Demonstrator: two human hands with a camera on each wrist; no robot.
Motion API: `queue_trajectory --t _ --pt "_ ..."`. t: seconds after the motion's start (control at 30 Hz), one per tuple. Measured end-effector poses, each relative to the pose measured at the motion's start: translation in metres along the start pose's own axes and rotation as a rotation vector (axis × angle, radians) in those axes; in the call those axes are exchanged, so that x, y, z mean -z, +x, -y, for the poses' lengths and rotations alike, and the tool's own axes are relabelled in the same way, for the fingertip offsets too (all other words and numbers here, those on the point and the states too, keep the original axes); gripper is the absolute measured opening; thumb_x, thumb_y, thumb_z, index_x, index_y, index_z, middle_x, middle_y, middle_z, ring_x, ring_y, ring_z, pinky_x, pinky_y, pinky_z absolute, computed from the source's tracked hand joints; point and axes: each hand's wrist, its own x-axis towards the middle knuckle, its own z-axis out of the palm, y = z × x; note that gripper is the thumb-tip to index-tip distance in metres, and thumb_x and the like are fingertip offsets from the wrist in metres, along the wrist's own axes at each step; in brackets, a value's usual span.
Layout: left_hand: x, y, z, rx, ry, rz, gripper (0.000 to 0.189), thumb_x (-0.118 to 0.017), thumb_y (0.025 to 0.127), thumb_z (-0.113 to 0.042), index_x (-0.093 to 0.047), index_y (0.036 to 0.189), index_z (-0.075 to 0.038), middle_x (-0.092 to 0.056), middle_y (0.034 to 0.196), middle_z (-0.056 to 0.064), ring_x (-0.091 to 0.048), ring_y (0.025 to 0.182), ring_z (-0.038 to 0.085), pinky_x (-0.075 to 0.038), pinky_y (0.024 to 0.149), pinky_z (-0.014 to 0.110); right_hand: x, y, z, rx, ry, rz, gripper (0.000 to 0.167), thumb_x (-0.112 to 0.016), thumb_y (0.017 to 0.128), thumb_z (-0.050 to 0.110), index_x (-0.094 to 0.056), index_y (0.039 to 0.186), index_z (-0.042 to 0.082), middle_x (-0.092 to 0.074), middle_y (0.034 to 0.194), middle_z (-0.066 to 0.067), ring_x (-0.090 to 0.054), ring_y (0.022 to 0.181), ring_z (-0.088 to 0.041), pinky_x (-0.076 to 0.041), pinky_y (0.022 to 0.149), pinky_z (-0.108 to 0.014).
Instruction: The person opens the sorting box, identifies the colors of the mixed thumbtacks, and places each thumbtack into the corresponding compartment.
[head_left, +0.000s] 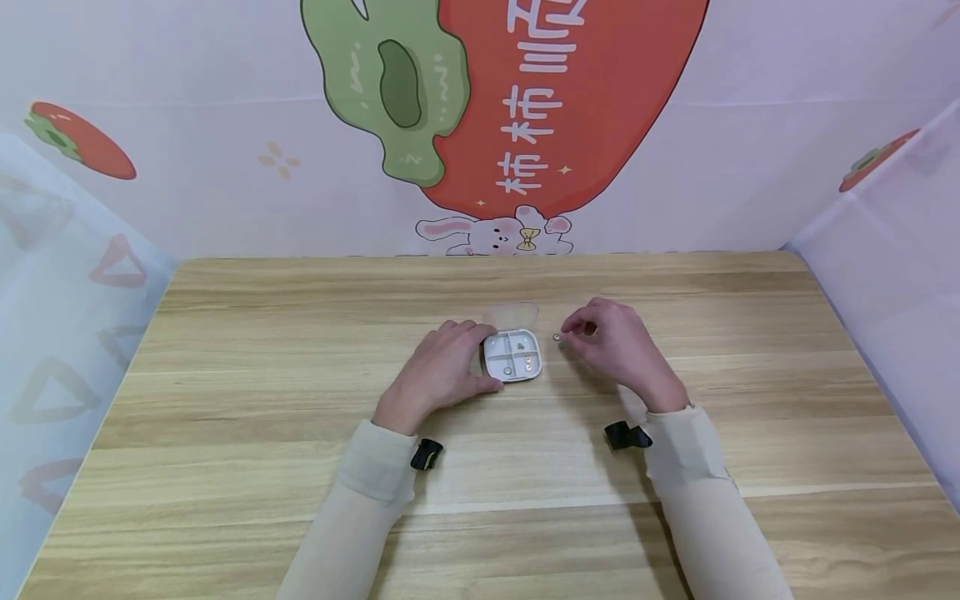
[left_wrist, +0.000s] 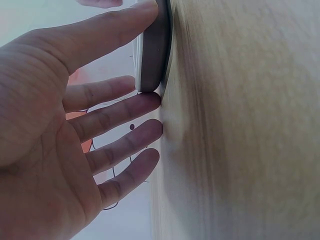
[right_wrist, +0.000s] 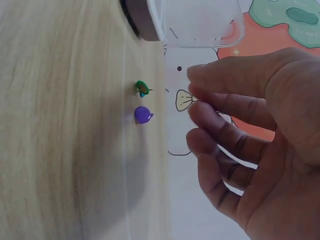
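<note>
My left hand point(head_left: 442, 367) holds a small white four-compartment box point(head_left: 491, 364) on the table, thumb at its near edge and fingertips at its far side. Small pieces lie in the compartments: a green one point(head_left: 521, 346) at the back right, orange ones point(head_left: 528, 363) at the front right, a ring-like one point(head_left: 507, 371) at the front left. My right hand point(head_left: 615, 343) hovers right of the box, fingers bent, nothing visible between thumb and forefinger. Below its fingertips lie a green stud-like piece point(right_wrist: 142, 88) with a thin pin and a purple one point(right_wrist: 143, 115).
The box's clear lid point(head_left: 513, 315) stands out behind it. A wooden table point(head_left: 300, 500) carries everything, with a printed cloth point(head_left: 225, 183) behind and at both sides. Each sleeve has a black device point(head_left: 427, 454) at the wrist.
</note>
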Motion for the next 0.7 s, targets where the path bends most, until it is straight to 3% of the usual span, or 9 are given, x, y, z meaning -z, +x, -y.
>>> queue_trajectory --t 0.7 --pt "-0.0003 -0.0003 0.0001 0.009 -0.009 0.002 0.071 -0.088 0.08 -0.039 -0.06 0.139 -0.01 -0.061 0.136 0.007 -0.052 0.121 0.026 -0.042 0.105 0.044 -0.0102 0.0024 -0.0056 -0.072 -0.102 0.07 0.01 -0.077 0.089 0.018 -0.078 0.084 0.009 -0.061 0.078 -0.002 -0.054 0.076 -0.022 -0.043 0.071 -0.038"
